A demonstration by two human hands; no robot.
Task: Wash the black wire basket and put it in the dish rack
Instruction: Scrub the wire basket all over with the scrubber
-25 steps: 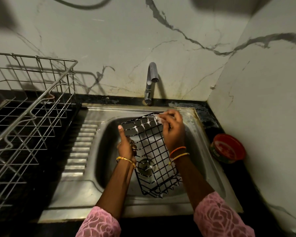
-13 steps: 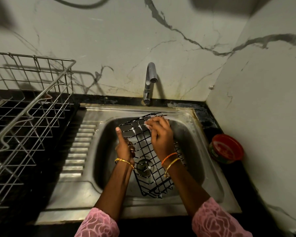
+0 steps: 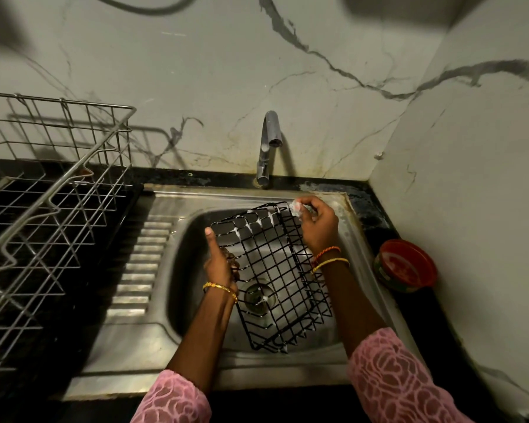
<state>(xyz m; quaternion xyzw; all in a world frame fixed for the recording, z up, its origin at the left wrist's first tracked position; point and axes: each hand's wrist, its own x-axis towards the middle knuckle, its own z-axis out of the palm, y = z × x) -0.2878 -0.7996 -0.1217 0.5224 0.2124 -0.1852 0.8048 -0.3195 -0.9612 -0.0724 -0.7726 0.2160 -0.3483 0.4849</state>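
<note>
While the left hand (image 3: pixel 220 265) grips the black wire basket's (image 3: pixel 272 270) side w/ curled fingers, tilted over the sink (image 3: pixel 162 288), the right hand (image 3: pixel 316 227) pinches a soapy scrubber (image 3: pixel 295 206) at the far corner, so ideally work each wire row by row, esp. joints.

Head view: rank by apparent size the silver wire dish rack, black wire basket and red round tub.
1. Silver wire dish rack, partly out of frame
2. Black wire basket
3. Red round tub
</note>
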